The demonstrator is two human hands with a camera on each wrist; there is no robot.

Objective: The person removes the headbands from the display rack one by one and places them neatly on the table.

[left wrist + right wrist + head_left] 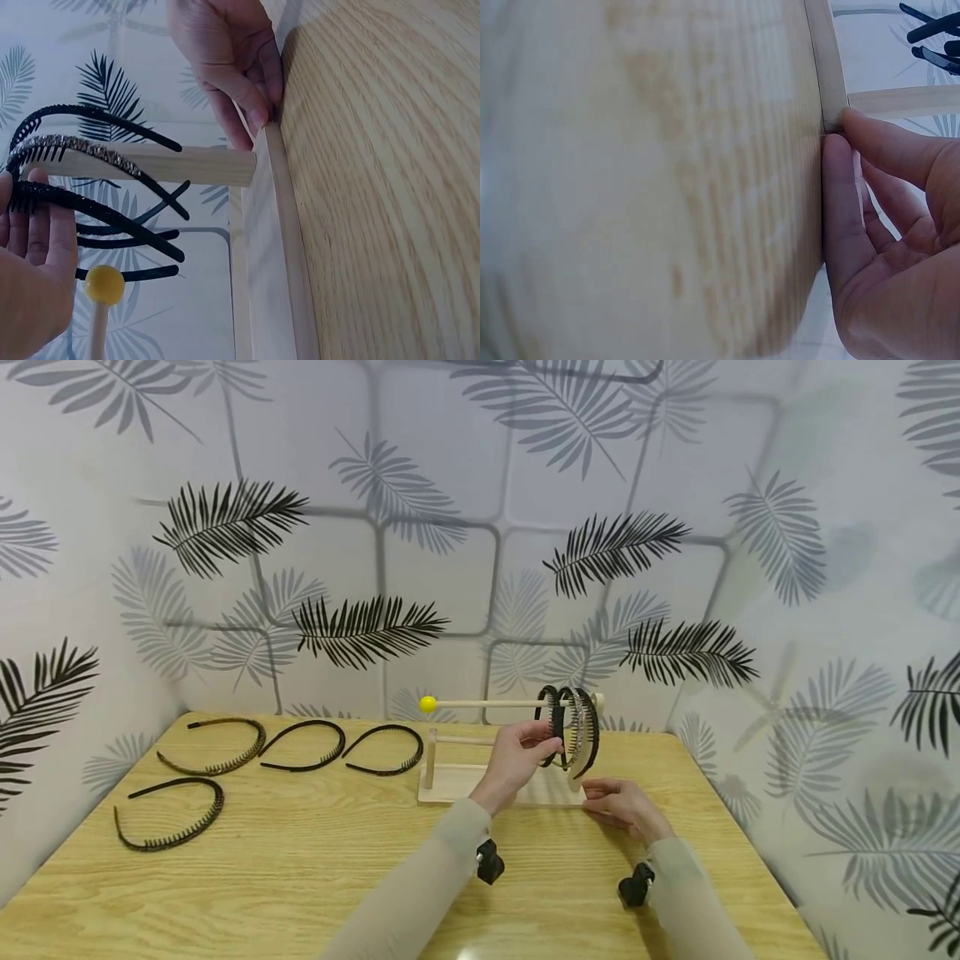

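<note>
A wooden headband stand [454, 785] has a top rod with a yellow ball [427, 704] on its left end. Three headbands hang toward the rod's right end: a black toothed one, a glittery silver one [82, 150] and another dark one [97, 115]. My left hand [517, 757] holds the leftmost black headband [97, 206] between thumb and fingers, its ends pointing down. At the base's right front corner, my right hand [626, 806] grips the wood with thumb and fingertips, as the right wrist view also shows.
Several dark toothed headbands lie at the left of the wooden table [300, 877]: a brownish one [251, 763], two black ones [330, 760] [405, 768] and one nearer the front [183, 835]. Leaf-patterned cloth [442, 585] stands behind and beside the table.
</note>
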